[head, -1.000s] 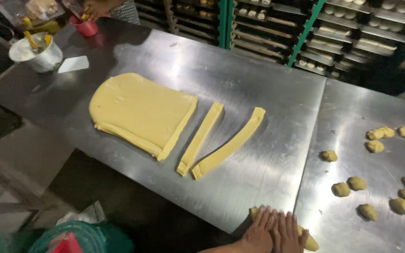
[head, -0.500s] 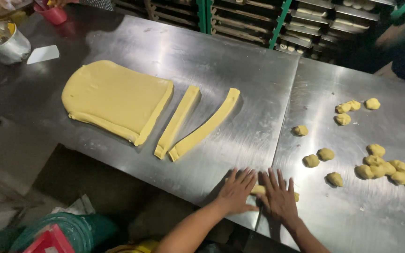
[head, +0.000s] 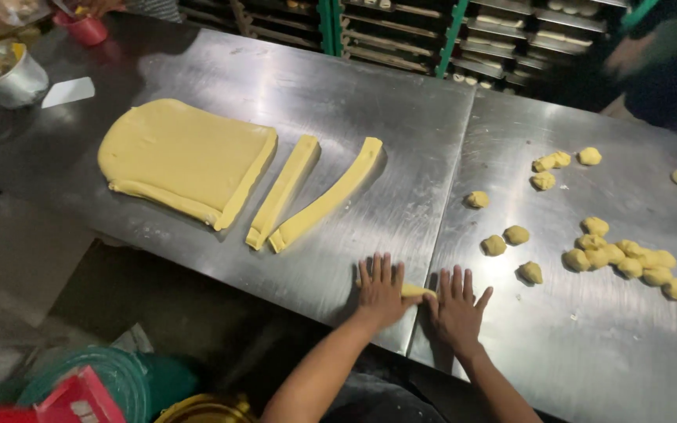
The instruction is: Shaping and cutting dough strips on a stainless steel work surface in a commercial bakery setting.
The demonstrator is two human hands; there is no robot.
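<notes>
My left hand (head: 378, 291) and my right hand (head: 457, 305) lie flat, fingers spread, side by side on a short roll of yellow dough (head: 414, 291) near the front edge of the steel table (head: 370, 102); only a bit of the roll shows between them. A large flat slab of yellow dough (head: 182, 160) lies to the left. Two long cut strips (head: 284, 190) (head: 327, 196) lie beside it. Several small dough pieces (head: 628, 258) are scattered on the right.
A metal bowl with utensils (head: 5, 78), a white scraper (head: 67, 92) and a red cup (head: 86, 30) stand at the far left. Tray racks (head: 511, 39) line the back. Another person's dark sleeve (head: 660, 70) is at the upper right. Green bin (head: 111, 380) below.
The view has shifted so my hands sit higher in the frame. Both hands have moved forward over the dough roll and spread a little further apart.
</notes>
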